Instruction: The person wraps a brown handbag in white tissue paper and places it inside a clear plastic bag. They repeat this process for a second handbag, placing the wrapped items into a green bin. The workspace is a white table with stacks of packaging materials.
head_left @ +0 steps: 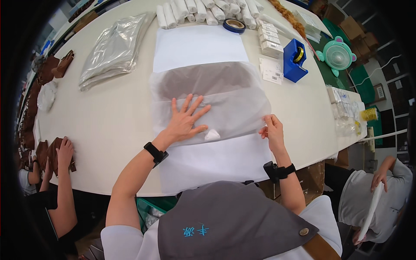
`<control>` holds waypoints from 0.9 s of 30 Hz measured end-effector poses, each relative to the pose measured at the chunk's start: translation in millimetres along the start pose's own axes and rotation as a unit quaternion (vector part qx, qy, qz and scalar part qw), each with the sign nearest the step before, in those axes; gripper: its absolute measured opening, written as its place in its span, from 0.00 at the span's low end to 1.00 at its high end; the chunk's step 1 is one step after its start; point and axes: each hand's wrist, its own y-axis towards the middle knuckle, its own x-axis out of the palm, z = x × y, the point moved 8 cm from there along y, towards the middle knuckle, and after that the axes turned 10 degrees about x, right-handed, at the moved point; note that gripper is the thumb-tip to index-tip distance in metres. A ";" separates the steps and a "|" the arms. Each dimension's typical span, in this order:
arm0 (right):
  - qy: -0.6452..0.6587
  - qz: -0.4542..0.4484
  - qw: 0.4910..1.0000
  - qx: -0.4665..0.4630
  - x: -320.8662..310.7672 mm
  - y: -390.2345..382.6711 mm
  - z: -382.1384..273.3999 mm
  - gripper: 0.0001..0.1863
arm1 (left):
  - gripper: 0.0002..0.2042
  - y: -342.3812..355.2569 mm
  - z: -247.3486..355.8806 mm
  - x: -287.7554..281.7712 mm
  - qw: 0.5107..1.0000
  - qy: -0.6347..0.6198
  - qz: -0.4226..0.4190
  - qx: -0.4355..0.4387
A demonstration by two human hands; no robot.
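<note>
The left hand (184, 122) (spread wide) lies on translucent wrapping (236, 106).

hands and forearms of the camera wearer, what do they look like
The left hand and right hand are ungloved. A black left wristband and a black right wristband each carry a small, dark, boxy piece. The pale left sleeve and pale right sleeve are short. No cables show.

blue characters (196, 230) on the grey apron (234, 212)
</note>
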 end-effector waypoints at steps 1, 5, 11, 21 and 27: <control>0.042 -0.004 0.999 0.018 5.3 -4.3 1.4 0.12 | 0.31 0.2 0.6 0.4 1.000 -0.006 -0.003 -0.002; 0.108 0.060 0.992 0.017 -27.1 20.0 20.6 0.11 | 0.31 0.2 -0.3 0.2 1.000 0.001 0.012 0.003; -0.241 0.115 0.876 -0.401 46.2 -43.6 -64.5 0.14 | 0.30 -0.3 2.0 0.0 1.000 -0.003 -0.013 -0.006; -0.348 0.327 0.806 -0.350 -72.5 126.8 -154.5 0.18 | 0.24 -0.7 -1.2 1.7 0.999 0.013 -0.032 -0.016; -0.136 0.284 0.941 -0.124 -205.0 226.2 -169.0 0.16 | 0.27 12.3 3.5 1.9 1.000 -0.011 -0.025 -0.001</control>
